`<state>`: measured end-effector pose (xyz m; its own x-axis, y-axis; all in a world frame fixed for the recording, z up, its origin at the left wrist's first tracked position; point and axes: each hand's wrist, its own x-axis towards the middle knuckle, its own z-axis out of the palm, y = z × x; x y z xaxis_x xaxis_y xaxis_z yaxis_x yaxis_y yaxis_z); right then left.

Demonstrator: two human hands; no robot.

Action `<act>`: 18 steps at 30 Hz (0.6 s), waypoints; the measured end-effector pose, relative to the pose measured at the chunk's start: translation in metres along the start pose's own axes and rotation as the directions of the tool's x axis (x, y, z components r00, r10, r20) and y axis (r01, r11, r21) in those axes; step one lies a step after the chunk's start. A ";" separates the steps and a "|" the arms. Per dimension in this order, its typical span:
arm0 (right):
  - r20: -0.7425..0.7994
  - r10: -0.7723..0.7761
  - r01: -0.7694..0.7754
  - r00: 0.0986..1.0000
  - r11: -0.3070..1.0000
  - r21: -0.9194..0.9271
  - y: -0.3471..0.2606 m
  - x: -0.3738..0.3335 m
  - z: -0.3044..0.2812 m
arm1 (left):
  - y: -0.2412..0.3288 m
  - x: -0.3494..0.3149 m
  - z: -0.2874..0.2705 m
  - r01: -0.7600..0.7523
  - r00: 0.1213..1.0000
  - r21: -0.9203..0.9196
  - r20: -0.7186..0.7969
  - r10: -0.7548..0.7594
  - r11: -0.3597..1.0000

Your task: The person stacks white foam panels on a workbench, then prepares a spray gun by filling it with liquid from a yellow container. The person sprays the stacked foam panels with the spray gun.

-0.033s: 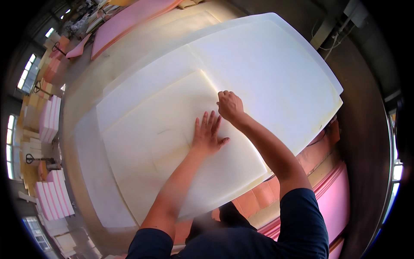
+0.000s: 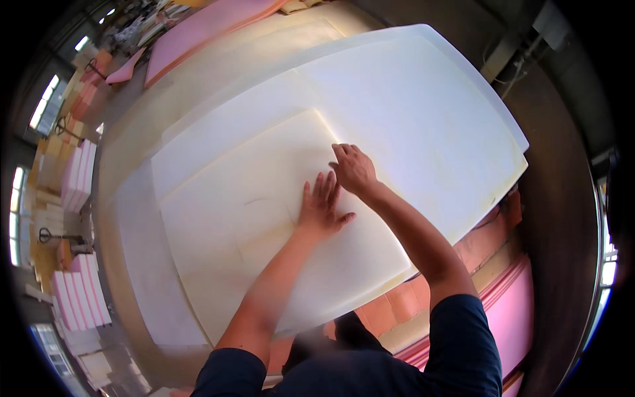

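Head view: the fingers [image 2: 323, 188] of the left hand [image 2: 321, 212] are seen spread apart and pressed flat on a cream-white rectangular foam sheet [image 2: 245, 225], nothing being gripped. The right hand [image 2: 354, 169] is laid just beside it, knuckles up, its fingers held together and curled down onto the same sheet near its right edge; whether anything is pinched beneath cannot be told. The top sheet is stacked on a larger white foam slab [image 2: 423, 112], which overhangs to the right and far side. Both are carried by a pale beige worktop [image 2: 132, 218], of which a bare strip is shown at the left. Pink foam slabs [image 2: 198, 30] are seen at the far end, and more pink foam [image 2: 512, 311] lies below the near right edge. Stacks of pink and white foam blocks [image 2: 76, 175] are ranged along the left of the room, beside bright windows [image 2: 43, 102].
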<state>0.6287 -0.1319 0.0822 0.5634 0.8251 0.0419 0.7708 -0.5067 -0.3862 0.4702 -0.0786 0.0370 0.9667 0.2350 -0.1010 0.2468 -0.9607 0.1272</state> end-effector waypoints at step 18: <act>0.168 -0.053 0.101 0.984 0.951 -0.294 0.025 -0.077 0.059 | -0.150 -0.235 0.035 0.699 0.700 -0.192 -0.014 -0.714 0.689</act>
<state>0.5873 -0.1933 0.0152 0.4638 0.8810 -0.0935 0.8770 -0.4715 -0.0922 0.2035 0.0047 0.0073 0.5011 0.8527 -0.1475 0.8588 -0.4689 0.2066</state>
